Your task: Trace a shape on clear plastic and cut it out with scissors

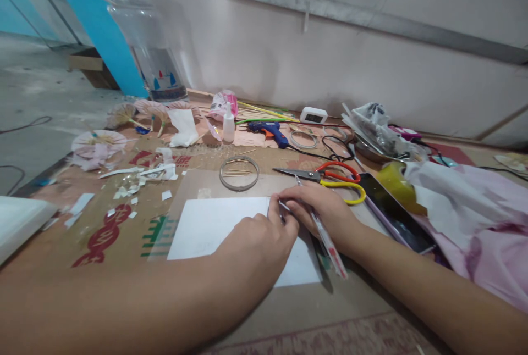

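Observation:
A white sheet of paper point(206, 226) lies on a translucent sheet over printed cardboard. On top of the paper rests my left hand point(258, 239), its fingers bent and pressing near the far edge. What lies under those fingertips is partly hidden. My right hand point(315, 204) is closed around a clear pen point(330, 248) with red in its barrel; the pen slants between the fingers, its narrow end pointing away from me. Both hands' fingertips meet at the paper's far edge. Scissors point(330, 175) with red and yellow handles lie just beyond my right hand.
A ring point(239, 173) lies beyond the paper, with thin sticks inside. Farther back are a blue glue gun point(270, 132), a small white bottle point(228, 124) and a large water bottle point(152, 53). A phone point(394, 215) and pinkish cloth point(490, 234) lie right; paper scraps point(127, 193) left.

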A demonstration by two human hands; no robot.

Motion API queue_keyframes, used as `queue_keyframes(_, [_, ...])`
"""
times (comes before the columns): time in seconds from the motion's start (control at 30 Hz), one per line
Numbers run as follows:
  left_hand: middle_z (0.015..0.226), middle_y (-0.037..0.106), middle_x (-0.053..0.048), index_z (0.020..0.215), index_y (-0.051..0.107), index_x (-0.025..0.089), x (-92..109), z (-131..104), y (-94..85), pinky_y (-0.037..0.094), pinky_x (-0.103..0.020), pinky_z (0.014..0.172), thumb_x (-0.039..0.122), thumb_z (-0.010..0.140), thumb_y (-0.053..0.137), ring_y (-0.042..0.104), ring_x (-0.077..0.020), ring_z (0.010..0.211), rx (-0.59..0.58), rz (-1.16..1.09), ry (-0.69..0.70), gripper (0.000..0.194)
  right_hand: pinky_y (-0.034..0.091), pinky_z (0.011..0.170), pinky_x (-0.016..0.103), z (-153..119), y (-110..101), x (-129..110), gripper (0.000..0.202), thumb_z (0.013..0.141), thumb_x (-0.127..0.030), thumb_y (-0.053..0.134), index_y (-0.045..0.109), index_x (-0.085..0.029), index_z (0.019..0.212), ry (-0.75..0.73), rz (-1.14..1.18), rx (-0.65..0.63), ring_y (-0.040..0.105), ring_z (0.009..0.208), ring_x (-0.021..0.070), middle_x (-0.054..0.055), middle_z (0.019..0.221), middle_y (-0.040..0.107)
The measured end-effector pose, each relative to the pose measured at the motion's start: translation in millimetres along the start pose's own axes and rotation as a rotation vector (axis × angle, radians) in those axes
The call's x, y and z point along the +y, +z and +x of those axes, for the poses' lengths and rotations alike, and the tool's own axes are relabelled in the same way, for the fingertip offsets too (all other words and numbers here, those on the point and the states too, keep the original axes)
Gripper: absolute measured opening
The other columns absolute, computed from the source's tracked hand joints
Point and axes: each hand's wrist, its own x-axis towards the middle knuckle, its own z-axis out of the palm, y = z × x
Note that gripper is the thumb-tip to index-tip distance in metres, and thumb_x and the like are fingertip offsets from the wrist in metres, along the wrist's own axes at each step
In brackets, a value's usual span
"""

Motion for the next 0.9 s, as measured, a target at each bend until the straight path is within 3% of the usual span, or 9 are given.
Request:
queue_keyframes(0.33, [0.132,0.057,-0.032,0.128,0.053,0.008,0.3,-1.5,2.9,0.055,-0.031,0.047,0.011,0.092,0.04,0.071,-0.0226,0.063,0.042,0.013,-0.003,0.039,0.048,0.072,0.028,-0.3,-0.6,-0.8,0.02,0.097,-0.026,0.05,0.068,-0.02,0.102,0.018,0.007,-0.008,0.064,0.078,0.0174,0.004,0.089,0.074])
queue_keyframes(0.9, [0.132,0.057,-0.032,0.131,0.051,0.008,0.2,-0.7,0.6,0.055,-0.03,0.049,0.012,0.092,0.041,0.071,-0.0222,0.066,-0.003,0.017,0.0,0.04,0.048,0.073,0.028,0.0,-1.7,-0.4,0.02,0.097,-0.026,0.05,0.068,-0.02,0.103,-0.013,0.0,-0.009,0.066,0.08,0.0178,0.005,0.092,0.075])
